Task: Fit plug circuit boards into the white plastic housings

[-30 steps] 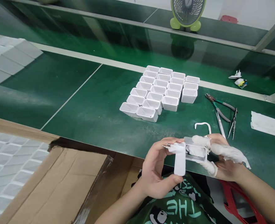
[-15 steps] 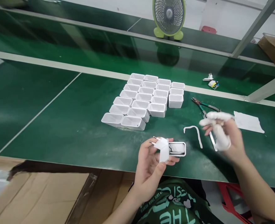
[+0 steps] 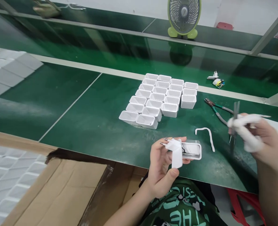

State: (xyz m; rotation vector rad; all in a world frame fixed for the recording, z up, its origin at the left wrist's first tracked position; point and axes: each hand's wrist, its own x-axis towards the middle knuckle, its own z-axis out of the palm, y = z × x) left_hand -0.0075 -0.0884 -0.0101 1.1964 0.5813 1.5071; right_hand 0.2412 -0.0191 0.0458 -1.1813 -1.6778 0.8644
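Left hand: the left hand (image 3: 163,169) is gripping a white plastic two-pin plug cover (image 3: 175,150) and its open white shell (image 3: 192,150), fingers curled round them.
Right hand: the right hand (image 3: 256,138), fingertips taped, is pinching slim metal tweezers (image 3: 234,125).
Handling: probably light, rigid, smooth; best gripped by the flat sides, clear of the pins.
Around: a bent white strip (image 3: 207,133) is lying between the hands; empty white housings (image 3: 159,100) and green-handled pliers (image 3: 217,110) are lying beyond them.

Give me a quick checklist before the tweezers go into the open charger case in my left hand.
1. Left hand grips the charger case: ok.
2. Case opening faces up and unobstructed: ok.
3. Plug cover swung aside from the opening: ok.
4. Right hand has the tweezers: ok.
5. Tweezer tips closed or open: cannot tell, blurred.
6. White strip on the bench lies apart from both hands: ok.
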